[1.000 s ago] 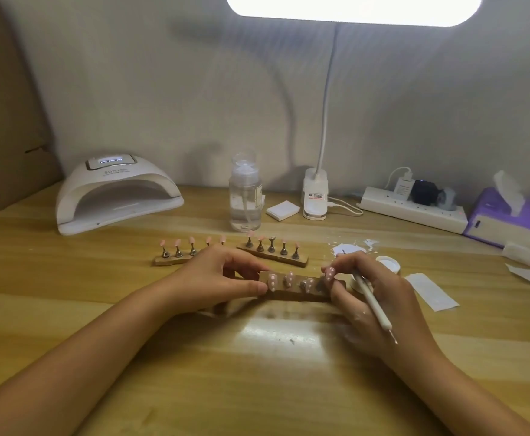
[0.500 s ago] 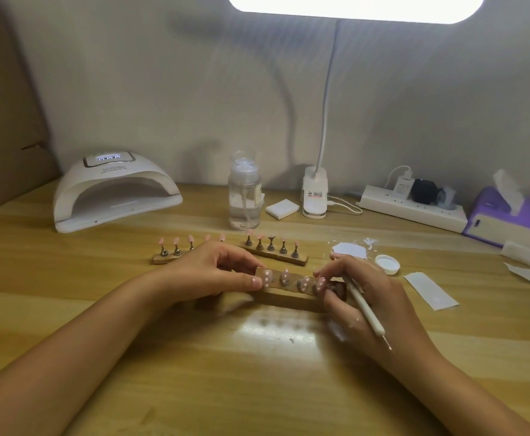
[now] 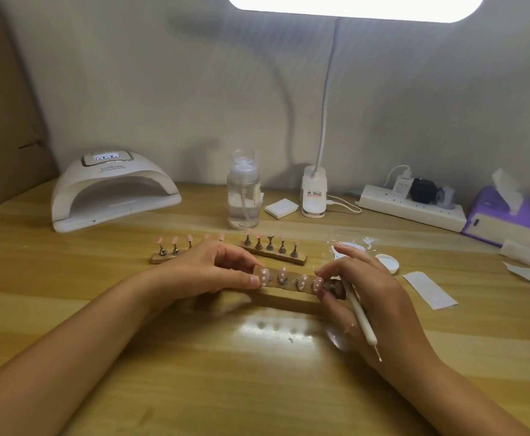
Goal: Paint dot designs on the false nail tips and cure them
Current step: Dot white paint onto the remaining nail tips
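Wooden table holds nail lamp, pump bottle, power strip, tissue box

Glossy wood table; wooden nail holder; white plastic lamp.

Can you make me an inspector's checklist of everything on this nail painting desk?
Surface: wooden table, shiny, with lamp glare near the hands.
Job's things: wooden holder carrying pink nail tips with white dots; second holder and third holder behind it; nail lamp, display lit.
Clutter: pump bottle, white pad, white lid, paper slip, tissue box.
Hands: left hand pinches the holder's left end; right hand pinches its right end and holds the dotting pen.
Cables: white cable from the desk lamp base; power strip with chargers plugged in.
Surroundings: white wall, brown board at left.
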A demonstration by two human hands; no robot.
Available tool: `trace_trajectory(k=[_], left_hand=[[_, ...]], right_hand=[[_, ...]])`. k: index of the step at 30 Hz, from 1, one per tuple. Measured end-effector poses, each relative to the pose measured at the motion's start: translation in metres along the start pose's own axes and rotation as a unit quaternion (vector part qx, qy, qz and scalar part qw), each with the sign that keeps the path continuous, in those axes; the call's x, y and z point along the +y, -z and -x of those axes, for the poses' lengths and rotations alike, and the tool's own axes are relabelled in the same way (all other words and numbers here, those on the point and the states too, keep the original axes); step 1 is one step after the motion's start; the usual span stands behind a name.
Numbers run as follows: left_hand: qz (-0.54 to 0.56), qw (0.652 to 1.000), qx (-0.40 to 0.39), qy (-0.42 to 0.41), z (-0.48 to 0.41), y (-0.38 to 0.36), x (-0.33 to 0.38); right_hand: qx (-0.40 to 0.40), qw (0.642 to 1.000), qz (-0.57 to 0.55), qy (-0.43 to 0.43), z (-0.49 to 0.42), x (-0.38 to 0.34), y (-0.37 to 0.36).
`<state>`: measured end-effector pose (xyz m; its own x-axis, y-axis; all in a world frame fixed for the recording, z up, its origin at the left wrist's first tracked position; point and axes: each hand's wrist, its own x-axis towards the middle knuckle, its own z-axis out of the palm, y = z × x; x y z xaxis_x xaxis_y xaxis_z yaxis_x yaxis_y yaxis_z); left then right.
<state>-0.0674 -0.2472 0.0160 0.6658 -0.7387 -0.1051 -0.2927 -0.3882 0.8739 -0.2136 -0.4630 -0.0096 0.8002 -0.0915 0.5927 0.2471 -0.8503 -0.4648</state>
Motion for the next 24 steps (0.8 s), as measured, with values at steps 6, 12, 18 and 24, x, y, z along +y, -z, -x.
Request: trace_trajectory(k=[6,12,18,24], left_hand=[[0.019,1.0,-0.005,-0.001,-0.0001,-0.0004,-0.0011],[0.017,1.0,-0.01,-0.004,-0.0012,0.0009,-0.0028],[0.035,0.999,0.017,-0.013,-0.0021,-0.0006,-0.0058],[0.047,0.998,0.032,-0.011,-0.0021,-0.0028,-0.0038]], right_hand=[[0.008,1.0,0.005,0.007,0.0006,0.0001,-0.0002],[0.015,1.0,0.01,0.004,0.0012,0.0021,-0.0028],[0.04,0.998,0.043,-0.012,0.0002,0.0018,-0.0018],[0.035,0.998,0.052,-0.03,0.0028,-0.0001,-0.0001]])
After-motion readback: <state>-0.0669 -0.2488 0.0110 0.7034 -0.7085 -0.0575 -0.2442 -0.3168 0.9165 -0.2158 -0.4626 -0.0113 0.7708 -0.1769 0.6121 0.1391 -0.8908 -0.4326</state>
